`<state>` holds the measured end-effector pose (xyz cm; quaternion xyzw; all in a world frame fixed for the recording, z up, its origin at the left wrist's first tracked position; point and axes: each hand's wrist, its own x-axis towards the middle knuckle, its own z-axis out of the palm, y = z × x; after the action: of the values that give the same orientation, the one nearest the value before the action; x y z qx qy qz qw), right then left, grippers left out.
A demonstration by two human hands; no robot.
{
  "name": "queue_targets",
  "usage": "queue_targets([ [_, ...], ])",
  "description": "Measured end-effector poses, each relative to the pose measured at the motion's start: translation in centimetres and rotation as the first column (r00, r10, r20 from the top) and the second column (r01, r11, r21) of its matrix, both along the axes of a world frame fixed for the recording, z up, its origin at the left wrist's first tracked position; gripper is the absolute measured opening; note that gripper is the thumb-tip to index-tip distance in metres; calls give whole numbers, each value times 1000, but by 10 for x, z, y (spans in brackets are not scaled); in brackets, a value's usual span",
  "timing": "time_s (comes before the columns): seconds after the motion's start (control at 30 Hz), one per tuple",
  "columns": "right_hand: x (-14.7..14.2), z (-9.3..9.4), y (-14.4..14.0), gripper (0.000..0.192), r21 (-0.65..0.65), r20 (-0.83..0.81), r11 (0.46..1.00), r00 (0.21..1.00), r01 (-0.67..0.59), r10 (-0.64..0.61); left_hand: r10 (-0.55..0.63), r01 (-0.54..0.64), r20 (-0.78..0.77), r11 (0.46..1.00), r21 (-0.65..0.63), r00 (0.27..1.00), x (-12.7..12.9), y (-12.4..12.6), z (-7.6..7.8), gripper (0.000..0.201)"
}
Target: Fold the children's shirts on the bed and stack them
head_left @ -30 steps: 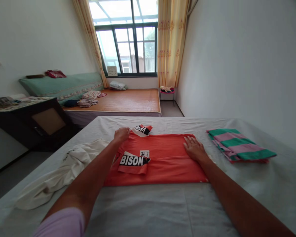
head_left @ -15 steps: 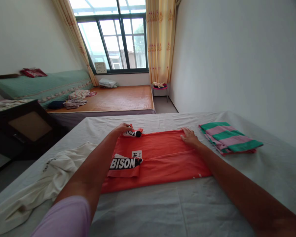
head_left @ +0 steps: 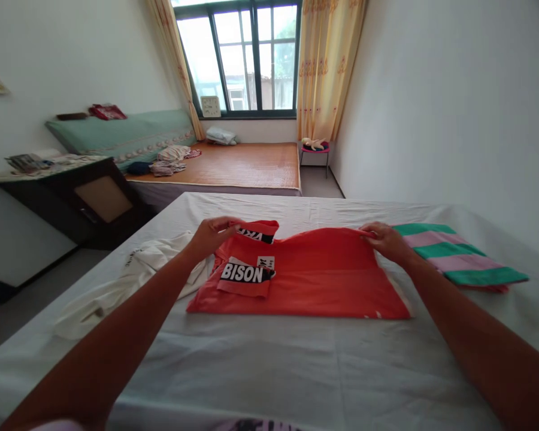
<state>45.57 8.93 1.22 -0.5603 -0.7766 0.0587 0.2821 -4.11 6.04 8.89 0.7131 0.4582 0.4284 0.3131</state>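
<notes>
An orange-red T-shirt [head_left: 314, 275] lies spread sideways on the pale sheet, its far edge lifted a little. One sleeve is turned inward and shows the word BISON on a black and white band. My left hand [head_left: 214, 236] pinches the far left corner, by the other printed sleeve. At the far right corner, the fingers of my right hand [head_left: 384, 239] are closed on the shirt's edge. A folded green and pink striped garment [head_left: 458, 254] lies just beyond my right hand. Behind my left forearm rests a crumpled white garment [head_left: 148, 269], partly hidden.
The shirt lies on a bed or table covered with a pale sheet [head_left: 269, 371]. Beyond it stands a bed with a brown mat [head_left: 247, 164] and several clothes. A dark cabinet [head_left: 103, 197] is at left, a small stool [head_left: 315, 149] by the curtain, and a wall at right.
Both hands now grip the shirt's far edge and hold it raised; earlier my right hand lay on the cloth. A crease along the shirt's middle has smoothed out. The view has shifted.
</notes>
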Motion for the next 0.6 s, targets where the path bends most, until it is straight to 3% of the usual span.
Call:
queue_targets([
  [0.07,1,-2,-22,24,32,-43,999,999,7,-6,7,-5,-101,1000,20,995,-6,-32,-8,36],
  [0.17,1,-8,-54,23,22,1,999,999,-48,48,-121,124,-265,992,-5,957,-13,-69,-28,27],
  [0.23,-1,-11,-69,23,-19,82,993,989,-119,120,-249,246,-341,968,-53,906,-17,-83,-43,23],
  [0.3,-2,-12,-77,23,-49,149,986,975,-156,162,-297,289,-377,954,-81,877,-17,-90,-52,23],
  [0.43,1,-12,-80,27,10,192,995,976,-101,98,-196,180,-373,981,-78,907,-16,-95,-47,26],
  [0.5,4,-10,-81,34,-49,235,993,965,-103,112,-307,258,-379,950,-176,873,-16,-95,-38,27],
  [0.57,5,-7,-83,43,-153,289,978,940,-140,180,-459,366,-374,883,-296,806,-19,-91,-31,29],
  [0.6,5,-5,-83,45,-179,308,972,929,-153,203,-473,369,-376,873,-318,796,-21,-87,-28,30],
])
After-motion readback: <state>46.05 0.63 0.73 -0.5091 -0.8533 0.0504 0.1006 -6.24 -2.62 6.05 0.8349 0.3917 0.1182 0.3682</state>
